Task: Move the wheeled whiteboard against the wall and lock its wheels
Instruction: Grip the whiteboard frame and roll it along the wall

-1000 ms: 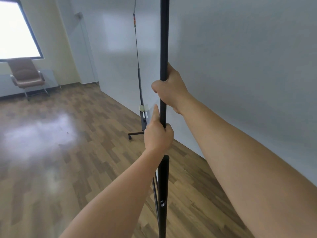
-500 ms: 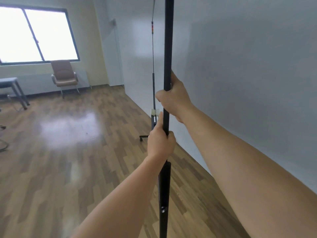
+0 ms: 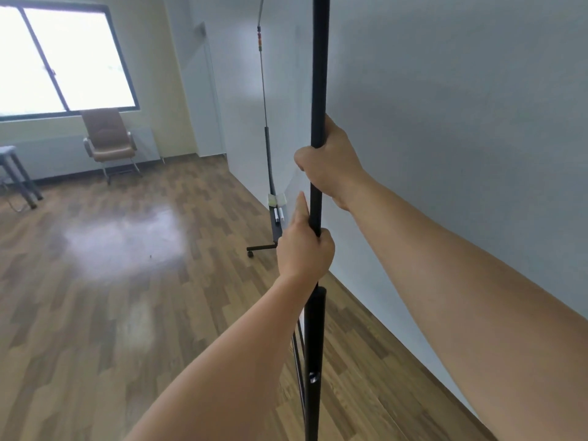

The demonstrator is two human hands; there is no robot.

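Both hands are closed on the whiteboard's upright post (image 3: 319, 74), right hand (image 3: 331, 160) above left hand (image 3: 304, 249), wall (image 3: 461, 106) just beyond to the right.

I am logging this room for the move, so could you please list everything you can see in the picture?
Whiteboard near post: one, black, upright at centre, gripped by both hands.
Whiteboard far post: one, thin and dark, farther along the wall.
Wheeled foot: one, black, on the floor under the far post, one caster showing.
Markers: two, white, low on the far post.
Chair: one, brown, under the window.
Window: one, dark frame, far left wall.
Table: one, grey, partly seen at left edge.
Floor: brown wood pattern.
Wall: pale grey, right.
Right hand: upper grip on the near post.
Left hand: lower grip.
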